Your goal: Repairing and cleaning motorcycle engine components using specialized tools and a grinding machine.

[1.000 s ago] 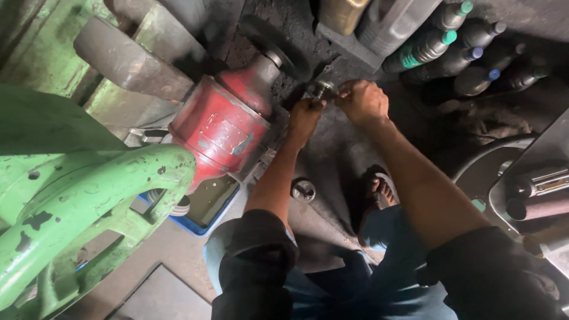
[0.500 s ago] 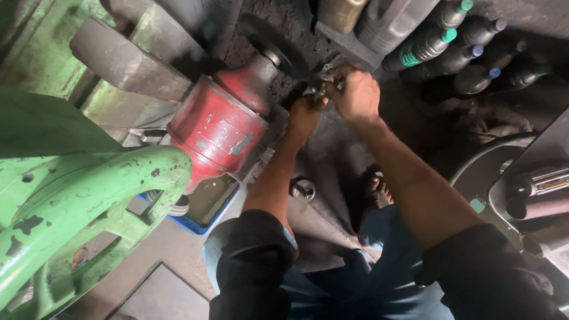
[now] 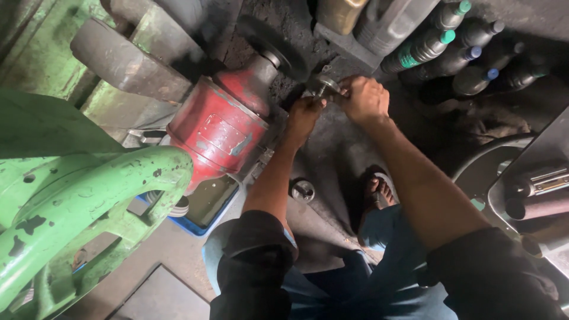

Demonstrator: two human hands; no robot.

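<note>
My left hand (image 3: 305, 114) and my right hand (image 3: 363, 99) are together on a small metal part (image 3: 323, 87), held close to the dark grinding wheel (image 3: 269, 42) of a red bench grinder (image 3: 222, 127). Both hands have fingers closed around the part. The part is mostly hidden by my fingers, so its shape is unclear. Both arms reach forward in dark rolled sleeves.
A large green machine casting (image 3: 77, 201) fills the left. Several dark plastic bottles with coloured caps (image 3: 456, 47) lie at the top right. A blue tray (image 3: 204, 210) sits under the grinder. My sandalled foot (image 3: 379, 192) stands on the floor; metal rods (image 3: 539, 195) lie right.
Both hands and the part have stayed at the grinder wheel, shifting only slightly. The view has drifted a little.
</note>
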